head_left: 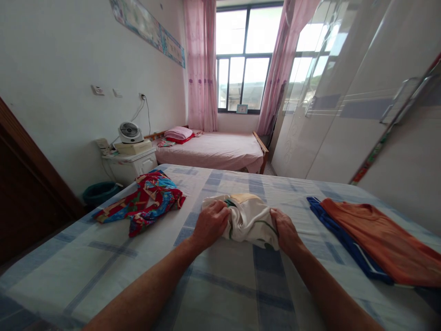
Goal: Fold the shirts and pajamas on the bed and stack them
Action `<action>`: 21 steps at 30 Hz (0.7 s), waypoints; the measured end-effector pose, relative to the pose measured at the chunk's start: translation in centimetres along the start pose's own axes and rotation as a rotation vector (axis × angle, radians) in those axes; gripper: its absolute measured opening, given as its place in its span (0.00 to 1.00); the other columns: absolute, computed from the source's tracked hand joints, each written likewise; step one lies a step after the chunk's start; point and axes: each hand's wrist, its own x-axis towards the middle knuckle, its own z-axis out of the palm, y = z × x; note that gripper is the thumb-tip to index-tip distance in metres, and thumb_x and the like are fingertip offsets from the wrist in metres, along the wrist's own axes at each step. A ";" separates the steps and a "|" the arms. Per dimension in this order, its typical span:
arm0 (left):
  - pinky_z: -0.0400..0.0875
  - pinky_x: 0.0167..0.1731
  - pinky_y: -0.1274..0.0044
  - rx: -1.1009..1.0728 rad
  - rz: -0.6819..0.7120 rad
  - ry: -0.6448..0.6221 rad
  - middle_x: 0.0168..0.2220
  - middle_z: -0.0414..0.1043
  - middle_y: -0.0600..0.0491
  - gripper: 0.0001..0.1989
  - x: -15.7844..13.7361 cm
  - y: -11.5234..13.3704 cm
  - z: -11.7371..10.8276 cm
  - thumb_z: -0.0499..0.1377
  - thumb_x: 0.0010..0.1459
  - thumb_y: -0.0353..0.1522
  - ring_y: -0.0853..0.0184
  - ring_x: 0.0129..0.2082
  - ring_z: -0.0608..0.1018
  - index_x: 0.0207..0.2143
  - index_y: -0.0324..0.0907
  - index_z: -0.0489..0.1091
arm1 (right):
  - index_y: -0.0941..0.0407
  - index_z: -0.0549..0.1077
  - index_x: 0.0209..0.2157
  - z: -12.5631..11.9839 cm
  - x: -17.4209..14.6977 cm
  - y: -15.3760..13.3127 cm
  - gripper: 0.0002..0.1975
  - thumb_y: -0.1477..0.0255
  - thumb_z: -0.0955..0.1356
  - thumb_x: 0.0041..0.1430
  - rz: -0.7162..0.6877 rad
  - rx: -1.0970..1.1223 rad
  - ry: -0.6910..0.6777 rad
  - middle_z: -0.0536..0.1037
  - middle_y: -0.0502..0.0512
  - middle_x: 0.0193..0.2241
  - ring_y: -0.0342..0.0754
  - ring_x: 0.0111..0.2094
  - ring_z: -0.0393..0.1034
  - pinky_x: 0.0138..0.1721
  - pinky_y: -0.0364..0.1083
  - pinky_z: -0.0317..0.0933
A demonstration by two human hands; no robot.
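Note:
A crumpled white piece of clothing (250,220) with green lines and a pale yellow patch lies in the middle of the bed; its exact kind is hidden by the folds. My left hand (213,223) grips its left side, fingers closed on the fabric. At its right edge, my right hand (285,230) pinches the cloth between thumb and fingers. To the left lies a rumpled red and blue patterned garment (155,197). On the right, an orange shirt (379,239) is laid folded over a blue garment (347,243) with white stripes.
All this rests on a bed with a blue and white checked sheet (220,299). Beyond its far edge stands a pink-covered bed (220,147). A nightstand (132,168) with a small fan (130,132), a bin (99,193) and a glossy wardrobe (330,138) flank it.

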 end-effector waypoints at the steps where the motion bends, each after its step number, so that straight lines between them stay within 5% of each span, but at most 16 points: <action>1: 0.66 0.43 0.73 -0.034 0.076 -0.016 0.37 0.71 0.49 0.09 -0.1 0.3 0.0 0.50 0.61 0.28 0.64 0.40 0.71 0.33 0.40 0.70 | 0.55 0.72 0.29 -0.1 0.2 0.1 0.10 0.63 0.69 0.47 0.008 0.043 0.021 0.75 0.47 0.22 0.44 0.25 0.66 0.27 0.43 0.61; 4: 0.66 0.45 0.74 -0.123 0.149 -0.087 0.39 0.72 0.49 0.09 -0.3 1.2 0.4 0.50 0.62 0.29 0.65 0.41 0.71 0.36 0.40 0.71 | 0.54 0.71 0.25 -0.2 0.7 0.4 0.07 0.66 0.69 0.45 0.063 0.127 0.047 0.75 0.48 0.21 0.46 0.25 0.68 0.28 0.44 0.63; 11: 0.68 0.39 0.75 -0.167 -0.183 -0.306 0.36 0.71 0.48 0.10 -0.4 0.1 1.1 0.53 0.60 0.28 0.64 0.37 0.75 0.36 0.39 0.74 | 0.53 0.71 0.27 1.0 0.2 -0.6 0.03 0.70 0.67 0.47 0.174 0.238 -0.097 0.76 0.49 0.23 0.48 0.29 0.72 0.33 0.47 0.65; 16: 0.67 0.39 0.78 -0.448 -0.122 -0.279 0.39 0.71 0.51 0.10 -0.4 0.3 0.9 0.60 0.55 0.34 0.66 0.37 0.73 0.39 0.42 0.74 | 0.55 0.74 0.34 2.0 -1.2 -1.0 0.08 0.71 0.68 0.49 0.222 0.177 -0.321 0.79 0.50 0.30 0.46 0.33 0.72 0.32 0.43 0.62; 21: 0.68 0.42 0.76 -0.684 -0.171 -0.144 0.42 0.70 0.49 0.17 -0.2 1.6 0.8 0.61 0.53 0.33 0.64 0.40 0.72 0.46 0.40 0.71 | 0.55 0.75 0.34 2.6 -1.7 -1.4 0.08 0.68 0.69 0.49 0.205 0.202 -0.324 0.78 0.49 0.30 0.45 0.33 0.71 0.34 0.43 0.62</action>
